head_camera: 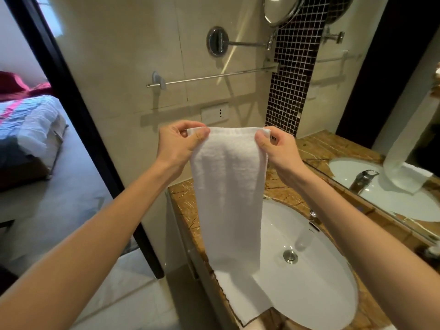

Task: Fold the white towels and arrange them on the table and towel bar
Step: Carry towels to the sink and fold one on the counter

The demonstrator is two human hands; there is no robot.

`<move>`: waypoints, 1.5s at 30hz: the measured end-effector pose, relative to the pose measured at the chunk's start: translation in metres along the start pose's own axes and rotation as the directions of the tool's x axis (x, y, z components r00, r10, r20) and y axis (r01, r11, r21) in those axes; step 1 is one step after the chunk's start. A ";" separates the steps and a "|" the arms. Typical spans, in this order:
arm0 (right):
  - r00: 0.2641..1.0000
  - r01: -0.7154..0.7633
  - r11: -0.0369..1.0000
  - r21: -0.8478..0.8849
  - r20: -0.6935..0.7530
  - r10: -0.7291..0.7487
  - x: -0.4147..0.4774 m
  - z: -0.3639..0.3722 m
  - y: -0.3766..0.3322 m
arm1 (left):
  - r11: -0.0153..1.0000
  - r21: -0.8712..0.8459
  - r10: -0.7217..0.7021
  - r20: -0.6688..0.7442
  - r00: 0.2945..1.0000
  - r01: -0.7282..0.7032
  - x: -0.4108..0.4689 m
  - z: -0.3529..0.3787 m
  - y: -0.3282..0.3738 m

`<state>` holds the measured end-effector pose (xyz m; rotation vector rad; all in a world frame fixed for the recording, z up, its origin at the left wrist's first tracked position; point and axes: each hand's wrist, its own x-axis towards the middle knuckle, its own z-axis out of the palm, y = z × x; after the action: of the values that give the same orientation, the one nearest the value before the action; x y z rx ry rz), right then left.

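A white towel (228,191), folded into a long narrow strip, hangs straight down in front of me. My left hand (177,145) pinches its top left corner and my right hand (276,146) pinches its top right corner. The strip's lower end hangs over the front left of the sink (314,277). A second white towel (242,298) lies flat on the brown marble counter (183,201), partly over the sink's rim. The chrome towel bar (209,77) is on the wall above my hands and carries nothing.
A wall mirror (390,144) on the right reflects the tap (363,181) and towel. A round magnifying mirror (279,9) on an arm sticks out above the bar. A socket plate (214,113) is below it. At left a doorway opens to a bed (28,125).
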<state>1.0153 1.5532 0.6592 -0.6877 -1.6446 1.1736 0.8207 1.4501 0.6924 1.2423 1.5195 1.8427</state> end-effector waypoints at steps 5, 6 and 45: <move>0.999 -0.028 0.999 -0.028 0.017 0.028 0.033 0.022 0.022 | 0.999 0.023 -0.048 -0.025 0.999 0.048 0.035 -0.014 -0.027; 0.999 -0.039 0.998 -0.042 0.013 0.040 0.041 0.027 0.028 | 0.998 0.025 -0.058 -0.025 0.998 0.059 0.044 -0.016 -0.035; 0.657 0.086 0.437 -0.896 0.380 0.651 0.094 0.157 0.394 | 0.677 0.705 -0.354 0.065 0.933 0.209 0.212 -0.054 -0.441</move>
<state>0.8023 1.7220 0.3200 -1.3611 -2.9814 0.7640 0.5828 1.7189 0.3563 1.3263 2.2328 0.9113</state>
